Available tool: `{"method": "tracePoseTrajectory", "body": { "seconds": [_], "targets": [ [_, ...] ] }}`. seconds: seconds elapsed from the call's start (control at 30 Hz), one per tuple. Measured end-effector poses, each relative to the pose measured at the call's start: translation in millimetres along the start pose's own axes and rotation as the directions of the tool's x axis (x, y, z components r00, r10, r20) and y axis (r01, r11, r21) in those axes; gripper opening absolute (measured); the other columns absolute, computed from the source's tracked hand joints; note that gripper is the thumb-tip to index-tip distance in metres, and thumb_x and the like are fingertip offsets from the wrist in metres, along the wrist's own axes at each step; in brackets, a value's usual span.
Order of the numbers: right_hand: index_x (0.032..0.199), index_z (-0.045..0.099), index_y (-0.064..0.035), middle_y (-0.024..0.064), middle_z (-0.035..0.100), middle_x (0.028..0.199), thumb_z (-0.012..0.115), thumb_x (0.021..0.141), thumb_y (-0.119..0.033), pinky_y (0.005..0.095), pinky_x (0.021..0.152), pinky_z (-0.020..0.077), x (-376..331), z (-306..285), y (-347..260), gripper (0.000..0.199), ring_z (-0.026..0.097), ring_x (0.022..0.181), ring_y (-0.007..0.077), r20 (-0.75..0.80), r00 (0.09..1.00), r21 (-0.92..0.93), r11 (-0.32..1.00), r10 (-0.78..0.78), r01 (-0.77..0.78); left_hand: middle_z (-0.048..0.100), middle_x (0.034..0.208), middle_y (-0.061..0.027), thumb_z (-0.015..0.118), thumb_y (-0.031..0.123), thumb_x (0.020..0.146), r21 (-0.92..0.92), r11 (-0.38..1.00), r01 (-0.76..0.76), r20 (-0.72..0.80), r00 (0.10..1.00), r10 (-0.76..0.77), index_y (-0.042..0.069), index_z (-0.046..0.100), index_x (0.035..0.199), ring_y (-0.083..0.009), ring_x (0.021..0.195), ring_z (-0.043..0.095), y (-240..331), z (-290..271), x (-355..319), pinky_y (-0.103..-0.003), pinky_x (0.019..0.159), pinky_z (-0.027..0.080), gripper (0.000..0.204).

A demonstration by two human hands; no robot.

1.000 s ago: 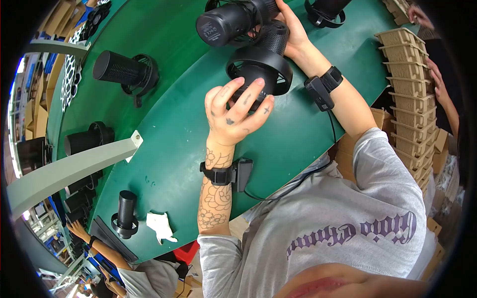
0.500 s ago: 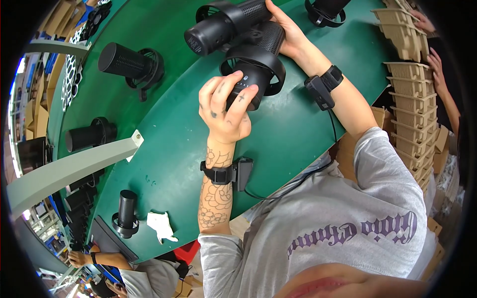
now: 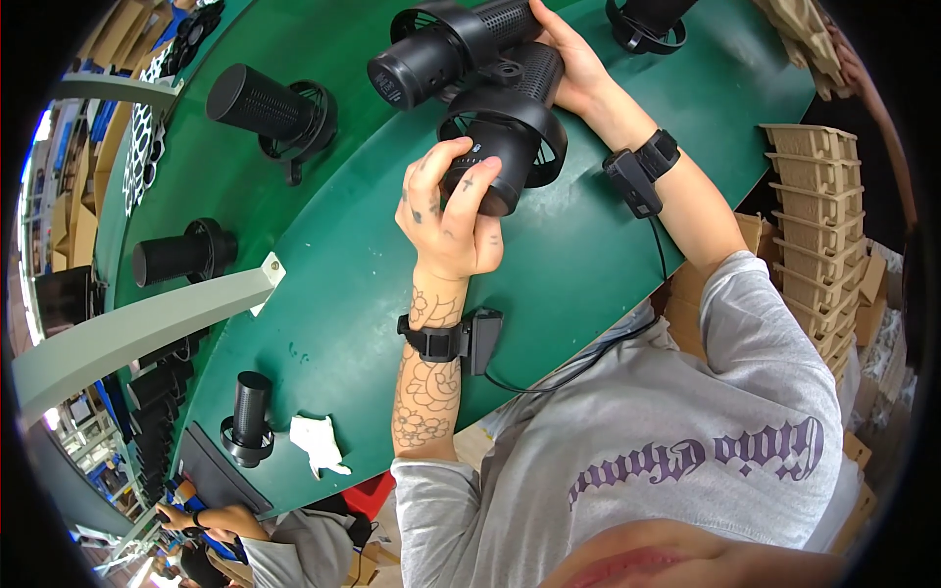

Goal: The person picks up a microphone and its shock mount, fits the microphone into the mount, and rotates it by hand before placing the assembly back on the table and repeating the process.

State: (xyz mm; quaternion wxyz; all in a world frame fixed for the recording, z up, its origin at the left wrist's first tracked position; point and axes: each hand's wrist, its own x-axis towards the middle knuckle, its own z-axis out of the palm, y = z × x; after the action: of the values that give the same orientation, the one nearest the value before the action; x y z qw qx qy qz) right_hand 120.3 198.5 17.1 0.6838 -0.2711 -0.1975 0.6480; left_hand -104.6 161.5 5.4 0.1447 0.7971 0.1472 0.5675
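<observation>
Two black microphones with ring-shaped shock mounts lie close together at the top centre. My left hand (image 3: 446, 211) has its fingers curled on the control end of the nearer microphone (image 3: 493, 162), where small markings show. At that microphone's mesh end is my right hand (image 3: 578, 73), closed around it with most fingers hidden behind. One digit of the right hand reaches up beside the mesh of the farther microphone (image 3: 417, 69). The nearer microphone is tilted, its control end toward me. Both wrists carry black strapped devices with cables.
More microphones (image 3: 265, 108) stand or lie on the green worktop (image 3: 372, 235), one near a white glove (image 3: 318, 444). A pale metal arm (image 3: 147, 333) crosses at left. Stacked pulp trays (image 3: 814, 196) stand at right. Another person's arm (image 3: 221, 519) shows at lower left.
Microphones at the upper left have shifted slightly right. The upper pulp trays at the right have moved up, away from the stack below. My hands stay on the nearer microphone with small finger movement.
</observation>
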Motion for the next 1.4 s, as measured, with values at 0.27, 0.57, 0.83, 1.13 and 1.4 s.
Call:
{"method": "tracePoseTrajectory", "body": {
  "seconds": [0.27, 0.57, 0.83, 1.13, 1.4],
  "targets": [
    [0.136, 0.046, -0.0137, 0.0118, 0.056, 0.127, 0.054, 0.096, -0.039, 0.0446, 0.1, 0.0444, -1, -3, -2, 0.048, 0.056, 0.113, 0.0265, 0.058, 0.997, 0.085, 0.995, -0.05, 0.045, 0.06, 0.12, -0.001, 0.067, 0.015, 0.073, 0.243, 0.944, -0.223, 0.105, 0.974, 0.203, 0.029, 0.068, 0.098, -0.0257, 0.101, 0.05, 4, -1, 3, -0.035, 0.075, 0.049, 0.029],
    [0.137, 0.046, -0.0161, 0.0114, 0.056, 0.129, 0.055, 0.096, -0.038, 0.0458, 0.099, 0.0462, -6, 2, -5, 0.047, 0.057, 0.113, 0.0268, 0.093, 0.996, 0.091, 0.996, -0.005, -0.004, 0.061, 0.12, 0.0091, 0.076, 0.02, 0.068, 0.313, 0.888, -0.338, 0.1, 0.941, 0.324, 0.041, 0.061, 0.096, -0.0213, 0.103, 0.048, 14, 6, 2, -0.031, 0.076, 0.04, 0.038],
    [0.13, 0.051, -0.0087, 0.0122, 0.061, 0.123, 0.048, 0.096, -0.049, 0.0433, 0.098, 0.0487, 3, -14, -2, 0.053, 0.062, 0.107, 0.0234, 0.102, 0.995, 0.139, 0.99, -0.019, 0.005, 0.059, 0.117, 0.0073, 0.075, 0.015, 0.071, 0.335, 0.869, -0.364, 0.12, 0.931, 0.344, 0.045, 0.066, 0.103, -0.0174, 0.093, 0.05, 15, 7, 2, -0.032, 0.079, 0.04, 0.045],
    [0.13, 0.05, -0.0138, 0.011, 0.065, 0.109, 0.056, 0.093, -0.041, 0.034, 0.058, 0.0577, 11, -29, -15, 0.047, 0.067, 0.079, 0.022, 0.449, 0.852, 0.156, 0.962, -0.27, 0.223, 0.055, 0.121, -0.001, 0.067, 0.006, 0.076, 0.275, 0.921, -0.277, 0.071, 0.961, 0.268, 0.034, 0.063, 0.114, -0.0208, 0.106, 0.048, 0, 11, 3, -0.034, 0.083, 0.041, 0.047],
    [0.138, 0.042, -0.0072, 0.0114, 0.051, 0.121, 0.067, 0.084, -0.005, 0.0327, 0.064, 0.0594, -91, 91, -88, 0.059, 0.064, 0.085, 0.0222, 0.223, 0.841, -0.833, 0.352, -0.494, 0.427, 0.044, 0.132, -0.0144, 0.05, -0.008, 0.074, 0.082, 0.914, 0.397, -0.107, 0.915, -0.388, 0.002, 0.044, 0.132, -0.023, 0.102, 0.05, -10, -1, -2, -0.034, 0.083, 0.043, 0.059]
  ]
}}
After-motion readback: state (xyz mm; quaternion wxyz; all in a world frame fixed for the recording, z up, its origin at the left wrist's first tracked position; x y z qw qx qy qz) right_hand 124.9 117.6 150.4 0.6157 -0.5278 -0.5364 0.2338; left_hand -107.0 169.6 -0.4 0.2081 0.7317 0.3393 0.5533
